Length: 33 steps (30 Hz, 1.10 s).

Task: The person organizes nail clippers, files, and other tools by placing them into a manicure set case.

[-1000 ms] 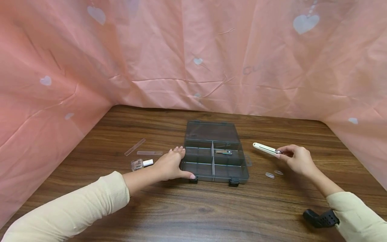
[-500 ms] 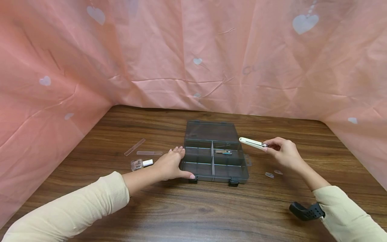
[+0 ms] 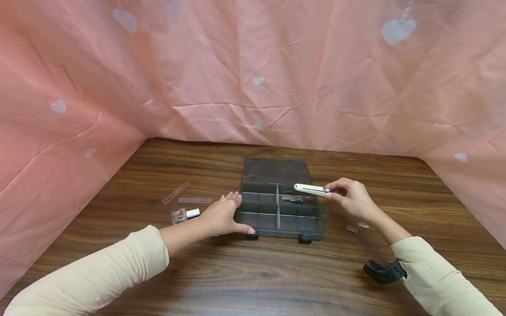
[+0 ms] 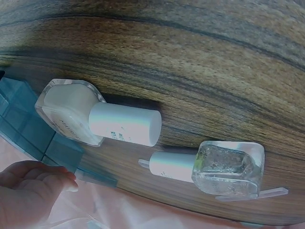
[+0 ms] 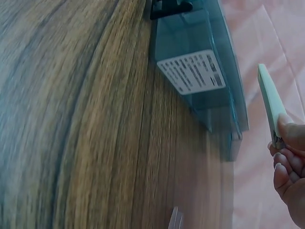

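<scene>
My right hand (image 3: pixel 352 199) pinches the metal end of a white nail clipper (image 3: pixel 310 189), which has a slotted body and a hole at its far end. It hangs over the right side of a grey see-through divider box (image 3: pixel 258 219), whose lid (image 3: pixel 274 171) lies back. Inside the back right compartment sits a small silver nail clipper (image 3: pixel 291 199). My left hand (image 3: pixel 223 215) rests on the box's left side, thumb spread towards a front latch (image 3: pixel 253 235). Nearby in the left wrist view lie a pale nail polish bottle (image 4: pixel 71 112) and a clear one (image 4: pixel 228 167), both white-capped.
Left of the box, two clear flat strips (image 3: pixel 176 192) lie on the wooden table (image 3: pixel 245 276). To the right are two small clear oval pieces (image 3: pixel 352 228). A pink curtain (image 3: pixel 253 87) with white hearts surrounds the table. A black strap (image 3: pixel 383 272) hangs at my right sleeve.
My right hand has carried the white nail clipper leftwards, from beside the box to over its right compartments. My left hand has stayed on the box.
</scene>
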{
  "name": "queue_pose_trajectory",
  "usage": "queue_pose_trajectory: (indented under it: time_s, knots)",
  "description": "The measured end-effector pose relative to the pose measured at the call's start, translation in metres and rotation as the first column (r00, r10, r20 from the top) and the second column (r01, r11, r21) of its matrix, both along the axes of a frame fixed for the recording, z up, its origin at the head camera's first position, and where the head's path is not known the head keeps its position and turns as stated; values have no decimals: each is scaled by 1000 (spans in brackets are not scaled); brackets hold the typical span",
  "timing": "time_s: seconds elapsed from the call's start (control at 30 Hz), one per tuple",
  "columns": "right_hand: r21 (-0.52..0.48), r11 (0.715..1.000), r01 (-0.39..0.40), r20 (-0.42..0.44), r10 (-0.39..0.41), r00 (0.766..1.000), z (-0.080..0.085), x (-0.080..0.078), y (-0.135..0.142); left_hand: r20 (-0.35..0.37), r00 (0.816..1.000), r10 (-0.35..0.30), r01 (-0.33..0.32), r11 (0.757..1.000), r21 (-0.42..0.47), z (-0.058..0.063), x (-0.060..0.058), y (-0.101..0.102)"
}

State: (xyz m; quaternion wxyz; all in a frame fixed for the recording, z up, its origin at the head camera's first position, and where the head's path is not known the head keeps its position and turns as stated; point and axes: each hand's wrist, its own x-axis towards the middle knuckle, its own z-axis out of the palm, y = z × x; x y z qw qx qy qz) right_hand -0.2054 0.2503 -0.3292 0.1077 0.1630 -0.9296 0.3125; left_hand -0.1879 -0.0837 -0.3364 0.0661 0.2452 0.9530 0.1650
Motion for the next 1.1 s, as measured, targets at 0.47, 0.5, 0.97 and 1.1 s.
queue_pose_trajectory:
  time_s: [0.47, 0.5, 0.97, 1.1]
  knots:
    - [53, 989, -141, 25, 140, 990, -7, -9, -23, 6, 1000, 3, -3, 1000, 5, 0, 1, 0]
    - [66, 987, -149, 20, 148, 989, -8, -10, -25, 8, 1000, 3, -3, 1000, 5, 0, 1, 0]
    - [281, 922, -268, 69, 259, 963, -5, -23, -35, 10, 1000, 6, -6, 1000, -2, 1, 2, 0]
    - [345, 892, -292, 129, 263, 956, -1, -27, -38, 5, 1000, 1, -1, 1000, -1, 0, 1, 0]
